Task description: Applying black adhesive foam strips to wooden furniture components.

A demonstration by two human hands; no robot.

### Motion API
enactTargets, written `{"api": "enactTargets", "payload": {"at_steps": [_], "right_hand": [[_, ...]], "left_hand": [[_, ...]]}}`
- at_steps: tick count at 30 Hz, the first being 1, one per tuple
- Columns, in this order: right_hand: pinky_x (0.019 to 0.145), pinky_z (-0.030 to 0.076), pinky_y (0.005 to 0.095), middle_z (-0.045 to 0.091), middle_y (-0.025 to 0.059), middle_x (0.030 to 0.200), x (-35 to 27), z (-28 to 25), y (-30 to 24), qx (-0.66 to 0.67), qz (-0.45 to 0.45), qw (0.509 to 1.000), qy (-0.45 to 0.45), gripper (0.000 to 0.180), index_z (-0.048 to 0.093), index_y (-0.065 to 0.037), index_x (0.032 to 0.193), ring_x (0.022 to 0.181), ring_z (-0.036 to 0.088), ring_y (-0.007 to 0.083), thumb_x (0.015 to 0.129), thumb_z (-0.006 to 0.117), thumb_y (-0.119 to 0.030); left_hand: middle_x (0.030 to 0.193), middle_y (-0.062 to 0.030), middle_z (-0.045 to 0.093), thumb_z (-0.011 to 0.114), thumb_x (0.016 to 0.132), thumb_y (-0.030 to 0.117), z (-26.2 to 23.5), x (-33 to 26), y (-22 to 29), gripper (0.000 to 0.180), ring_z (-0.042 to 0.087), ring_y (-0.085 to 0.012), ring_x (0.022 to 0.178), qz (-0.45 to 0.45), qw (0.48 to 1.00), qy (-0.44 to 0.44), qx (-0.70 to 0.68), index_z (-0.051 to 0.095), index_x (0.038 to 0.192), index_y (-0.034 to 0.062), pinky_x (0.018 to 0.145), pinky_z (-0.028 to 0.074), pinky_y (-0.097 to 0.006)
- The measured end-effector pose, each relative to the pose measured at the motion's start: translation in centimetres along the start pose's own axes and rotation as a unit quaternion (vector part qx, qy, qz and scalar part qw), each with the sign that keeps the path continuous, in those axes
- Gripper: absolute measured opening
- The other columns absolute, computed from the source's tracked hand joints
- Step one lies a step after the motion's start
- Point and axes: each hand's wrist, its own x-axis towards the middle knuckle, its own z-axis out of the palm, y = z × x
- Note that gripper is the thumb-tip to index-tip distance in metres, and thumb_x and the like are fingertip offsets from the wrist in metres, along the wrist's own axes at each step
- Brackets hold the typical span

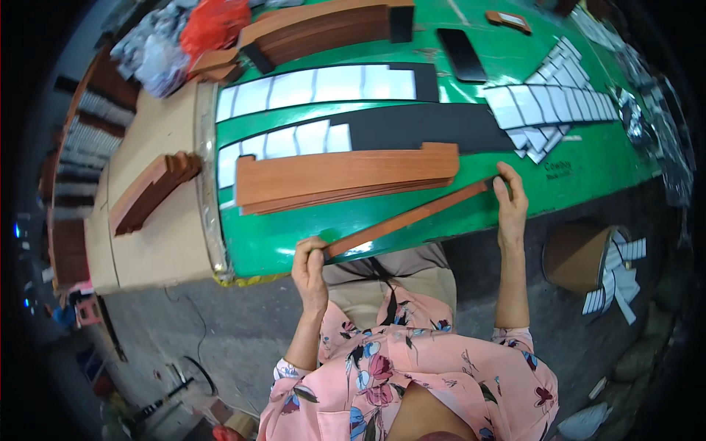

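Observation:
My left hand (309, 273) grips the near left end of a long, narrow reddish-brown wooden slat (412, 217). My right hand (512, 200) pinches its far right end. The slat slants over the table's front edge, with dark patches at both ends. Just beyond it lies a stack of flat wooden panels (346, 176) with a raised lip at each end. Behind that stack is a black strip (434, 121) partly covered by white backing pieces (316, 138). A second black strip (425, 81) with white pieces lies farther back.
More wooden panels (331, 33) stand at the back of the green table (588, 176). A black phone (461, 55) and fanned white label sheets (551, 105) lie right. Brown pieces (151, 191) rest on cardboard (158, 257) left. A brown bin (577, 257) holds white scraps.

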Motion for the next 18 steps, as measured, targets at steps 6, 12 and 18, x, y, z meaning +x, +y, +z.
{"api": "enactTargets", "payload": {"at_steps": [6, 12, 18], "right_hand": [[0.097, 0.036, 0.028, 0.054, 0.0086, 0.122, 0.5, -1.8, 2.0, 0.138, 0.11, 0.984, -0.032, 0.034, 0.058, 0.002, 0.117, 0.112, 0.05, 0.0167, 0.082, 0.054, 0.0], [0.096, 0.036, 0.0258, 0.054, 0.0066, 0.122, 0.0, -1.5, 2.5, 0.147, 0.077, 0.983, -0.08, 0.04, 0.048, 0.001, 0.129, 0.11, 0.049, 0.0133, 0.092, 0.055, -0.011], [0.072, 0.041, 0.0175, 0.059, 0.0043, 0.11, -0.1, -0.2, -2.8, 0.023, 0.0, 0.998, -0.065, 0.039, 0.051, -0.001, 0.127, 0.083, 0.05, 0.0036, 0.09, 0.059, -0.008]], "left_hand": [[0.1, -0.0062, 0.054, 0.054, 0.084, 0.004, -0.5, -0.3, -0.3, 0.041, 0.049, -0.0149, 0.096, -0.055, 0.982, 0.014, -0.177, 0.042, 0.123, 0.0048, 0.086, 0.037, -0.029], [0.099, -0.0064, 0.059, 0.07, 0.076, 0.009, -3.5, -0.9, -1.9, 0.033, 0.056, -0.0163, 0.09, 0.055, 0.99, -0.016, 0.131, 0.058, 0.105, -0.0002, 0.079, 0.044, -0.028], [0.081, -0.01, 0.061, 0.063, 0.08, 0.003, -7.2, 6.1, 3.9, 0.02, 0.056, -0.0188, 0.07, 0.104, 0.978, 0.099, 0.153, 0.063, 0.1, -0.0002, 0.064, 0.045, -0.029]]}}
